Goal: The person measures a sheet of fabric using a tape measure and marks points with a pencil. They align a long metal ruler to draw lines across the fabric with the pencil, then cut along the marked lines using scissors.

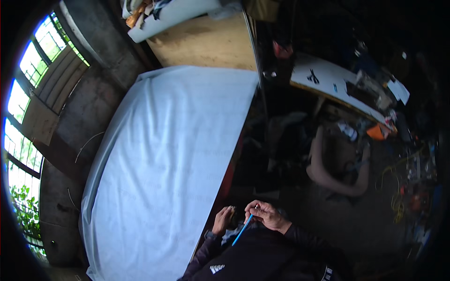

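Dim, cluttered room. Right hand pinches blue pen, slanting down-left before person's dark top. Left hand just beside, hands apart; curled, can't tell if holding anything. Wrinkled white sheet spreads left of these 2. Farther off, right: brown curved frame, then white bench bearing black tool. Wood panel past sheet's far end.

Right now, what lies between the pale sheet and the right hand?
In the head view, the left hand lies between the pale sheet and the right hand, which holds the blue stick; whether the left grip holds anything is unclear.
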Action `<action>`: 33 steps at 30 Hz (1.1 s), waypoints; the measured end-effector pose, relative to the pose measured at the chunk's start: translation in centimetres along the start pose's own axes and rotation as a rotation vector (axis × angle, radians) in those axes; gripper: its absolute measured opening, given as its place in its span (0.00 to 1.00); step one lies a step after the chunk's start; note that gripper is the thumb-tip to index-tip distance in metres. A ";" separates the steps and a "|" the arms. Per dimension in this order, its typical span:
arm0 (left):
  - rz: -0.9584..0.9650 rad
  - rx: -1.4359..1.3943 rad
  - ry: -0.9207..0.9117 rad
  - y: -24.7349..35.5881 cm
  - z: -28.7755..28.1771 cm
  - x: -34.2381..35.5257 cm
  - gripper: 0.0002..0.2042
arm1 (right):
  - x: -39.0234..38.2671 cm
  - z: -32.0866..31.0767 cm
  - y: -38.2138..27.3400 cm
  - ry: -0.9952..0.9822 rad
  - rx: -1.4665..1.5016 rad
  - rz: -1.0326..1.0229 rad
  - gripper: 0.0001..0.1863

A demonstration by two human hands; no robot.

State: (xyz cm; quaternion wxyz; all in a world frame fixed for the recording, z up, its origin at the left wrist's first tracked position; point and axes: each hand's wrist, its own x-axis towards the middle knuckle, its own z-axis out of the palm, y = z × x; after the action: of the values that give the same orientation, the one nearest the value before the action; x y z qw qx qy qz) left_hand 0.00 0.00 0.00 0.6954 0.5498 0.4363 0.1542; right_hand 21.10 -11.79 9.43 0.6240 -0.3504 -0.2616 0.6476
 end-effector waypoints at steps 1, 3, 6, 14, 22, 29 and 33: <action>-0.114 -0.111 0.088 1.5 0.5 0.6 0.18 | 2.3 -1.2 -2.2 -0.001 0.036 0.022 0.12; -0.086 -0.171 0.144 3.5 0.8 1.1 0.18 | 7.2 -3.6 -5.9 -0.003 0.005 -0.004 0.12; -0.076 -0.341 0.234 5.4 1.1 3.6 0.17 | 13.9 -5.4 -9.9 0.073 -0.193 0.043 0.12; -0.050 -0.382 0.318 5.0 -2.0 9.9 0.18 | 17.8 1.1 -7.8 -0.237 0.095 0.383 0.10; 0.023 -0.196 0.693 8.9 -5.5 14.0 0.23 | 29.5 -3.3 -6.8 -0.257 -0.578 0.366 0.13; 0.276 0.724 0.808 14.3 -5.7 23.7 0.17 | 40.5 -8.9 -5.4 -0.196 -0.490 0.560 0.17; 0.275 1.038 0.696 16.4 -5.8 31.1 0.17 | 48.9 -11.6 -8.0 -0.292 -0.732 0.400 0.17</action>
State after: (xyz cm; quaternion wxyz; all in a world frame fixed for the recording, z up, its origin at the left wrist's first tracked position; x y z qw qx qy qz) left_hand 17.61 30.99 1.00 0.1298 0.7838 0.5799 0.1803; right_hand 36.34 36.20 2.27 0.2777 -0.4967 -0.4862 0.6632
